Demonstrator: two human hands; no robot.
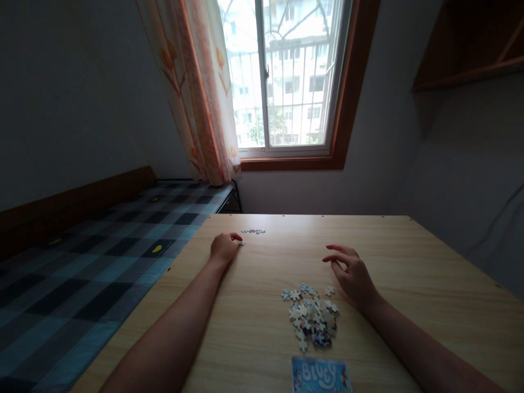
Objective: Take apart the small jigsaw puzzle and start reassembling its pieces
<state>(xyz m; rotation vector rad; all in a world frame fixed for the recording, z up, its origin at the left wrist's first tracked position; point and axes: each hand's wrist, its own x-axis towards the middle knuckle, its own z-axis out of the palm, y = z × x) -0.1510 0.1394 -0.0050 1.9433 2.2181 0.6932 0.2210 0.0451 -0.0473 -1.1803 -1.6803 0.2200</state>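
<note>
My left hand [225, 247] rests near the far left of the table, its fingers closed on a small jigsaw puzzle piece [242, 243]. Just beyond it lies a short row of joined puzzle pieces [254, 231]. To the right, my right hand [347, 270] hovers over or rests on the wood with its fingers apart and nothing in them. Nearer to me, a loose heap of puzzle pieces [313, 314] spreads out, some pale side up and others showing printed colours.
A blue "Bluey" box [321, 375] sits at the table's near edge of view. The light wooden table [429, 284] has a bed with a checked cover [135, 240] on its left. Beyond stand a curtain [200, 98] and a barred window [295, 82].
</note>
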